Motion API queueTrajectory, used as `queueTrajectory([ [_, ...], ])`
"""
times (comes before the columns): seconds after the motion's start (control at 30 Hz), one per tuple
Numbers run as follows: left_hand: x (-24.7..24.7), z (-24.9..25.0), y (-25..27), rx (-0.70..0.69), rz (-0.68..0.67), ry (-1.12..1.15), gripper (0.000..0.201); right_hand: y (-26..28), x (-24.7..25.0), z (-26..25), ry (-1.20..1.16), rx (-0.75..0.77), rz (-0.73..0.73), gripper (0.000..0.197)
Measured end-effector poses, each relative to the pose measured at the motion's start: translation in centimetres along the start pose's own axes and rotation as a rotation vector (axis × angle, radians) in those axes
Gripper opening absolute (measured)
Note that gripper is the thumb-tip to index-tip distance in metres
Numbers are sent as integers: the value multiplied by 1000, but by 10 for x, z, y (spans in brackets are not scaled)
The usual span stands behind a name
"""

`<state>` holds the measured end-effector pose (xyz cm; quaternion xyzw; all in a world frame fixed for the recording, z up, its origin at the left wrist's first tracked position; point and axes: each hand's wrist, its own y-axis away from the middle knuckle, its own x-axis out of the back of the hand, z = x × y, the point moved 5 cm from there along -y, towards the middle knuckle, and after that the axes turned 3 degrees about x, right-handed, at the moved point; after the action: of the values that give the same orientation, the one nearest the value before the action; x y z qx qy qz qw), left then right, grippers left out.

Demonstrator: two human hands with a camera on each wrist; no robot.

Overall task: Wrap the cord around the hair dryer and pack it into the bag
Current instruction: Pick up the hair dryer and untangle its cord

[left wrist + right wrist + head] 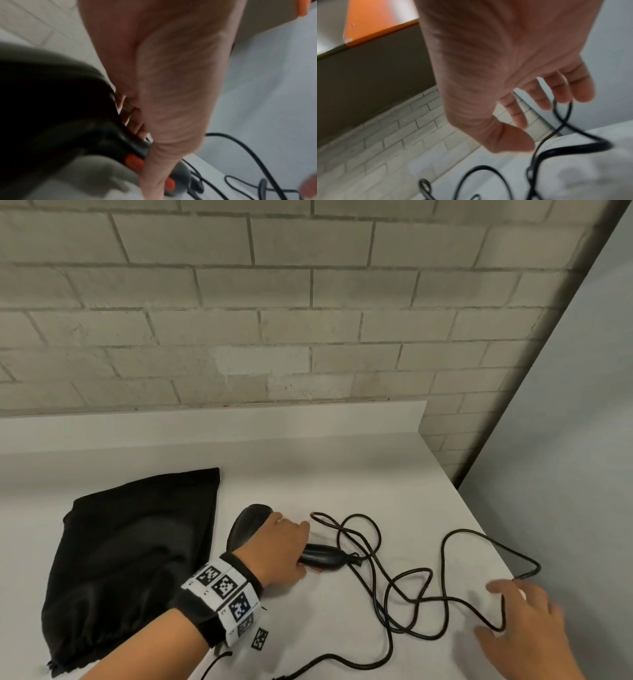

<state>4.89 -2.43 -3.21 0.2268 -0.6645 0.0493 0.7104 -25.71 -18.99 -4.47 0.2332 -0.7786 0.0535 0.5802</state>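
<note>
- Hair dryer (251, 527) lies flat on the white counter (308, 474), just right of the black bag (133, 559). Its handle runs toward the right, with the rounded body at the left end.
- Left hand (279, 549) is wrapped around the handle (red switches show in the left wrist view).
- Cord (411, 583) leaves the handle's right end in loose tangled loops.
- Right hand (524, 621) hovers over the loops, fingers spread, gripping nothing.

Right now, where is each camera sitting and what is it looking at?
Head: looks down at the white counter, bag, hair dryer, cord; both hands show.
Left wrist: looks along the left hand holding the hair dryer.
Right wrist: looks along the open right hand above the cord.
All three share the cord.
</note>
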Motion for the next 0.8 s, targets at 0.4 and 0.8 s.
queueTrajectory([
  [0.4,21,-15,30,-103,5,316,28,22,-2,-154,-610,609,66,24],
  [0.8,46,-56,104,6,206,831,29,68,22,-212,-964,783,-193,53],
])
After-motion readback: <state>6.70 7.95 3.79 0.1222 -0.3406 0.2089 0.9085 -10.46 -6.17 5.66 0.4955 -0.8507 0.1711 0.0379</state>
